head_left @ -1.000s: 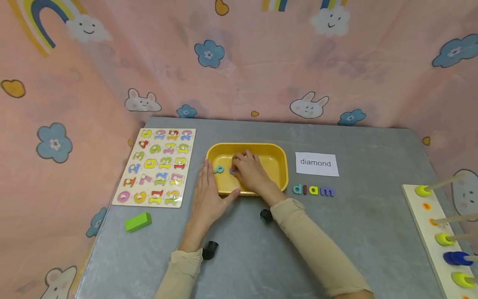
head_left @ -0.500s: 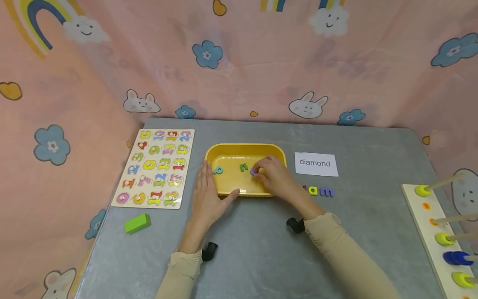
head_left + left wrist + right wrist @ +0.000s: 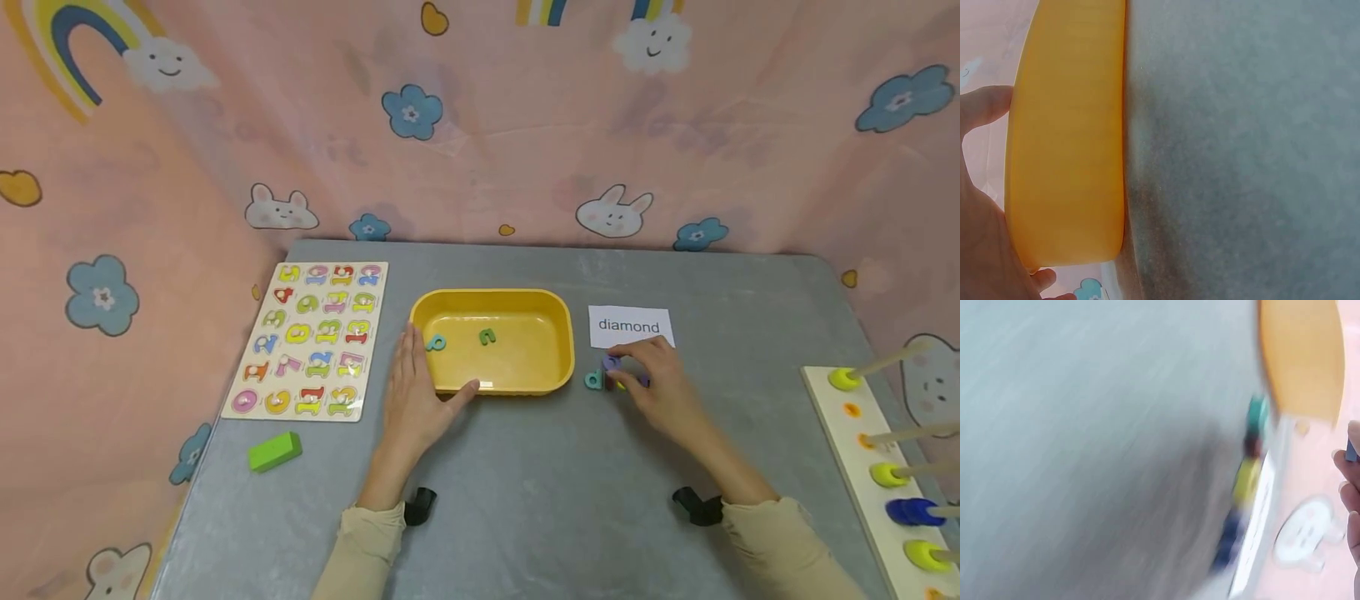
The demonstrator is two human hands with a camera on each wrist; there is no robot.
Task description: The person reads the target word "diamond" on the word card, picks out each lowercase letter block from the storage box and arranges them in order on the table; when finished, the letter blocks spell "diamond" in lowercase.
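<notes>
My left hand [image 3: 418,400] rests on the left front corner of a yellow tray [image 3: 525,354], fingers straight along its side and thumb on the front rim. In the left wrist view the tray's wall [image 3: 1066,144] stands beside that hand. My right hand [image 3: 667,396] pinches a purple letter o [image 3: 611,363] between thumb and fingertips, over the row of letters below a white card [image 3: 600,337] printed "diamond". The row's teal d [image 3: 593,380] shows; the rest is mostly behind the hand. Inside the tray lie a green n [image 3: 487,336] and a teal letter [image 3: 436,342].
A number puzzle board [image 3: 303,342] lies left of the tray, with a green block [image 3: 274,452] in front of it. At the right edge stands a white pegged board [image 3: 851,450] with coloured rings. A patterned pink cloth [image 3: 480,150] hangs behind the grey table [image 3: 540,500].
My right hand has lifted the purple o out of the tray and carried it right, over the letter row. The green n has come into sight. My left hand has stayed on the tray.
</notes>
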